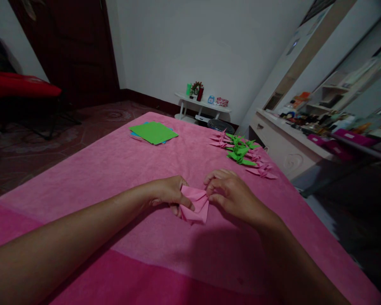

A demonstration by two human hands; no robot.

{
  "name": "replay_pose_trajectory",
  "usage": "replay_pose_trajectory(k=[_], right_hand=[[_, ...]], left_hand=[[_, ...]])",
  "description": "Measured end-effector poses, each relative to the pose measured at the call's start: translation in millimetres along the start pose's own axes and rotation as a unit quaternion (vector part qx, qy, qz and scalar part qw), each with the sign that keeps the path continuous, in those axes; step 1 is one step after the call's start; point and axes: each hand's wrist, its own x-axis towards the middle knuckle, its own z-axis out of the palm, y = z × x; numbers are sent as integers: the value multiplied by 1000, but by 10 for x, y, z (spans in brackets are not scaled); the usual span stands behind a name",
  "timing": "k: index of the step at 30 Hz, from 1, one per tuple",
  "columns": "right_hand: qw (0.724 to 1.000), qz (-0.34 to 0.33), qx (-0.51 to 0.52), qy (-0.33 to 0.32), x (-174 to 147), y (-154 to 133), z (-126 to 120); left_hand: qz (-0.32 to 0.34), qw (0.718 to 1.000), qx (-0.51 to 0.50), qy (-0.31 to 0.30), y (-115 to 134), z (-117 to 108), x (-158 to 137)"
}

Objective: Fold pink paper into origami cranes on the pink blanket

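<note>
A partly folded sheet of pink origami paper (200,207) is held between my two hands, just above the pink cloth. My left hand (175,195) grips its left side, with the thumb lying across the top and the other fingers curled beneath. At the upper right corner, the thumb and forefinger of my right hand (227,191) pinch the paper. Creases and overlapping layers show on its face. Beyond my right hand lie several folded paper cranes, green ones (239,154) and pink ones (263,170), bunched together.
A stack of square paper with a green sheet (154,132) on top lies at the far left of the pink cloth surface (114,169). Behind stands a small white table (203,103) holding a plant. To the right is a cluttered dresser (292,148); a red chair (22,90) is at left.
</note>
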Motion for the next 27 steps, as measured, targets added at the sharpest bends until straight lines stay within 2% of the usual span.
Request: replay_pose_trajectory(k=[5,18,20,23,27], right_hand=[[999,-33,23,-33,-25,-41,-81],[983,-22,159,-89,-50,-18,-115],[980,3,187,-68,-42,0,-96],[971,72,228,24,-17,45,-35],[931,164,290,146,15,114,52]], left_hand=[[1,1000,-3,5,21,31,-17],[30,999,-3,-24,-37,27,-3],[36,999,-4,-18,-29,31,-6],[43,999,-24,17,4,50,-10],[73,990,-97,74,58,116,-14]])
